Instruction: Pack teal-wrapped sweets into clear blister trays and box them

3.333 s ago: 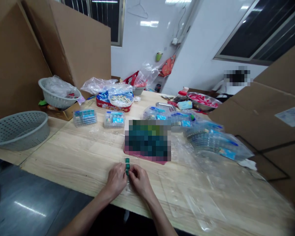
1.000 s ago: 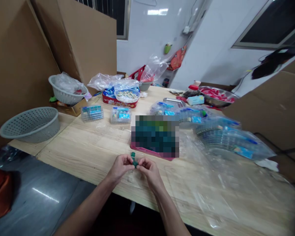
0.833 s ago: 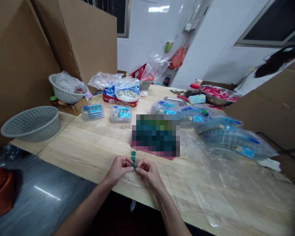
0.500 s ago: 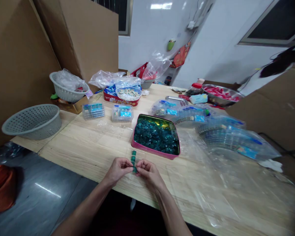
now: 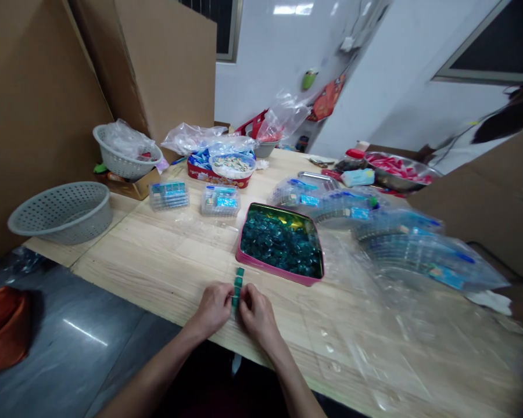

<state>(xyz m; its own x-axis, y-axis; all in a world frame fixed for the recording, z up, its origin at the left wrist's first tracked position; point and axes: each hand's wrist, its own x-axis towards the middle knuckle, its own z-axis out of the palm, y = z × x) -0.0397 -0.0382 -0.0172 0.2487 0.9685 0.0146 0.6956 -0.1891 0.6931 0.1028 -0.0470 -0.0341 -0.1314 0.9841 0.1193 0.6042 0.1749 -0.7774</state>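
A short row of dark green translucent squares point(image 5: 238, 284) lies near the table's front edge, seemingly on clear plastic that is hard to make out. My left hand point(image 5: 215, 309) is closed at the left of this row, its thumb and fingertips against the lower squares. On the other side, my right hand point(image 5: 258, 313) is also closed, fingers curled in and fingertips beside the lowest square. What either hand pinches is hidden by the fingers. Just beyond my hands stands a pink-rimmed tin point(image 5: 279, 270) full of loose, shiny green-blue pieces point(image 5: 279, 239).
Two stacks of clear cases point(image 5: 169, 196) stand behind, with more bagged cases point(image 5: 412, 238) on the right. A grey basket point(image 5: 63, 212) sits at the left edge. A red tin point(image 5: 218, 176) and a metal bowl of pink pieces point(image 5: 401, 171) are farther back. Clear plastic sheets point(image 5: 353, 348) cover the right.
My fingers have curled in more and moved slightly down along the green row, which now shows more plainly between my hands. The whole view has shifted a little.
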